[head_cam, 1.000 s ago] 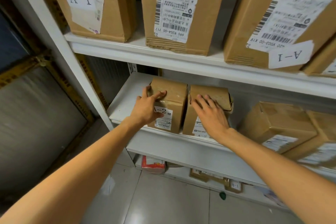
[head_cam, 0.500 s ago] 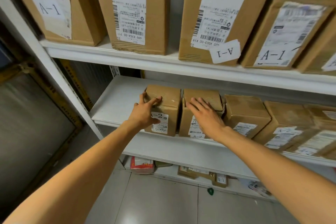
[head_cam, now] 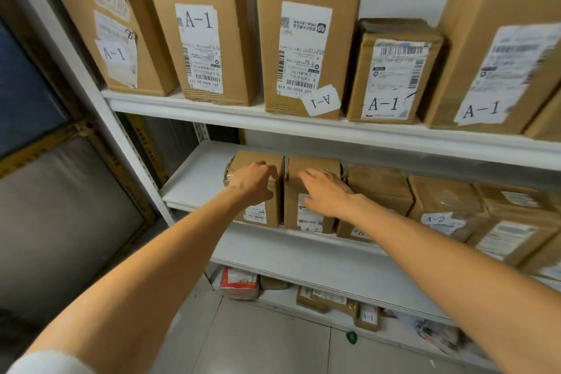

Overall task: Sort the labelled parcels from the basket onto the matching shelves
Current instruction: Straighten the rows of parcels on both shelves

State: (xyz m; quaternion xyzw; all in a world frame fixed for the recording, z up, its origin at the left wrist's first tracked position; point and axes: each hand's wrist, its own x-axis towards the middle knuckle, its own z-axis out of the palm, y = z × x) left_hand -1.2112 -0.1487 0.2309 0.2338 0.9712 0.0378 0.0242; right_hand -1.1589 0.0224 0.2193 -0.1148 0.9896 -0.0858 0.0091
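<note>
Two small brown parcels stand side by side at the left of the white middle shelf (head_cam: 194, 179). The left parcel (head_cam: 264, 217) has a label low on its front. My left hand (head_cam: 253, 182) lies against its upper front with loosely curled fingers, and the motion blur hides whether it grips. The second parcel (head_cam: 299, 218) carries an A-2 tag. My right hand (head_cam: 326, 191) rests on its upper front with fingers stretched out. No basket is in view.
More A-2 parcels (head_cam: 446, 206) fill the middle shelf to the right. Tall A-1 boxes (head_cam: 209, 39) line the upper shelf (head_cam: 243, 118). Small packets (head_cam: 239, 282) lie on the bottom shelf. A white upright post (head_cam: 100, 94) stands at the left, with tiled floor (head_cam: 258, 343) below.
My left hand has slid from the left parcel's top edge down onto its front, fingers now curled. My right hand stays on the second parcel. The view has pulled back and up.
</note>
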